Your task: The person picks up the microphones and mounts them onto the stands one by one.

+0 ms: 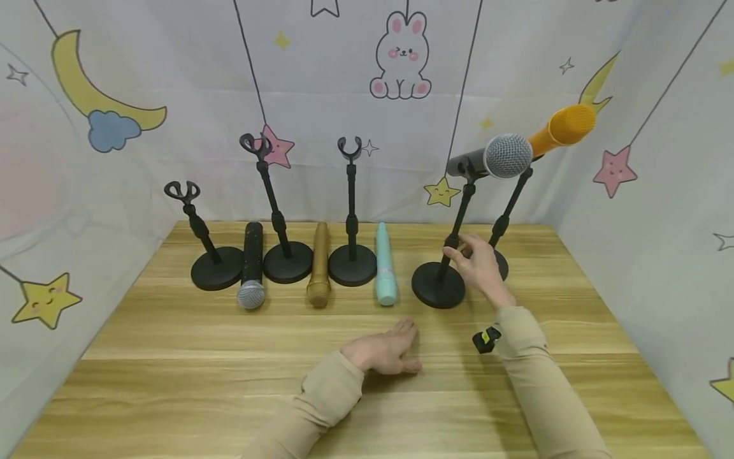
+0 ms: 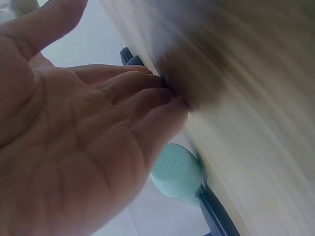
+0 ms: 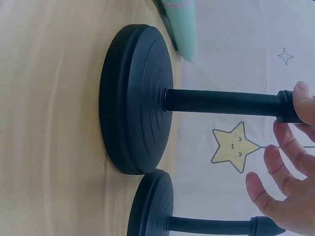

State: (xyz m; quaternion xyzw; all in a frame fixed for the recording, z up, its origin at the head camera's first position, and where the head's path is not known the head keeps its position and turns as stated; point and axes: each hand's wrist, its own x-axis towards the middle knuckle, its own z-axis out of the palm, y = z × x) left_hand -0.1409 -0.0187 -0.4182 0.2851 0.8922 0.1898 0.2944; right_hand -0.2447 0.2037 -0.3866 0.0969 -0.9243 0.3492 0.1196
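Observation:
My right hand [image 1: 480,266] pinches the pole of a black microphone stand [image 1: 439,285] at its collar, thumb and index finger on it, the other fingers spread. A black microphone with a silver mesh head [image 1: 508,156] lies tilted in that stand's clip. In the right wrist view, the stand's round base [image 3: 138,101] sits on the tabletop. With its fingers extended, my left hand [image 1: 385,350] rests on the table, holding nothing. Beyond its fingertips lies a mint-green microphone [image 1: 385,268], whose rounded head also shows below the hand in the left wrist view.
An orange microphone [image 1: 568,125] sits on another stand behind the right hand. To the left stand several bare-clipped stands [image 1: 352,264], with a gold microphone [image 1: 319,268] and a black speckled microphone [image 1: 252,268] between them. A printed curtain [image 1: 321,70] backs the wooden table [image 1: 229,376].

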